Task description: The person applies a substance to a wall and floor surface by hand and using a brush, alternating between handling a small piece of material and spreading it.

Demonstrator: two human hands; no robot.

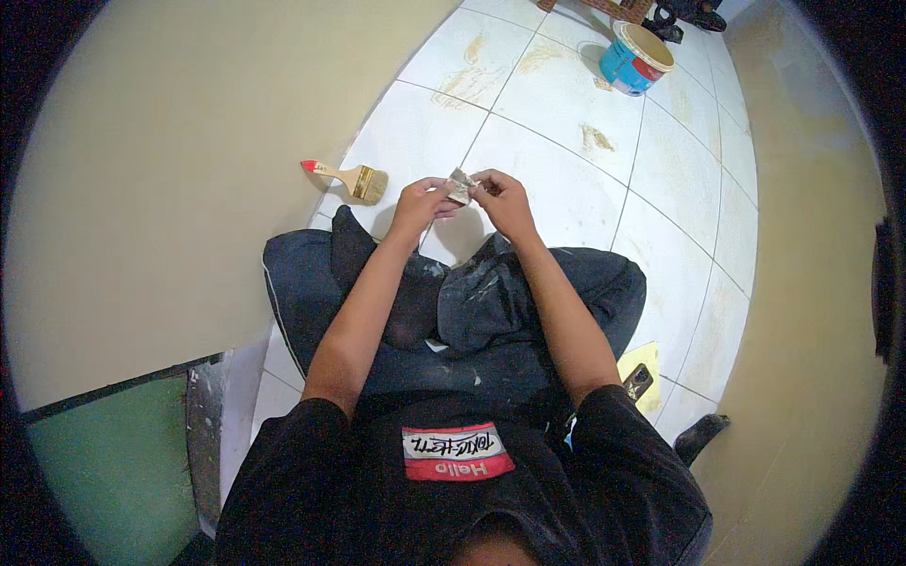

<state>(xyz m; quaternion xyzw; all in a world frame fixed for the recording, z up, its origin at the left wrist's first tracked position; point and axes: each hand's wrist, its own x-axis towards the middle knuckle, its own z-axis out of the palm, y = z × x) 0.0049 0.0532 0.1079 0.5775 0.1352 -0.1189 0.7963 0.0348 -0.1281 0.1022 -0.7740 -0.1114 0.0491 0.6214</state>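
Note:
In front of my crossed legs, both my hands are raised over the white tiled floor [557, 141]. Between them is a small, flat, grey-white piece [460, 186] that looks creased or folded; its exact kind is too small to make out. My left hand [420, 209] grips its left side, fingers curled around behind. With thumb and fingers pinched, my right hand [505, 203] holds its right edge. A paintbrush [354, 179] with a pale wooden handle, red tip and broad bristles lies left of my left hand, near the wall.
A blue-and-red paint bucket [629, 68] stands far right, with brown smears [596, 139] on nearby tiles. Walls rise on the left [208, 170] and right [802, 311]. Beside my right thigh, a dark phone-like object [639, 381] lies on yellow paper [647, 359]. Dark footwear [665, 26] sits beyond the bucket.

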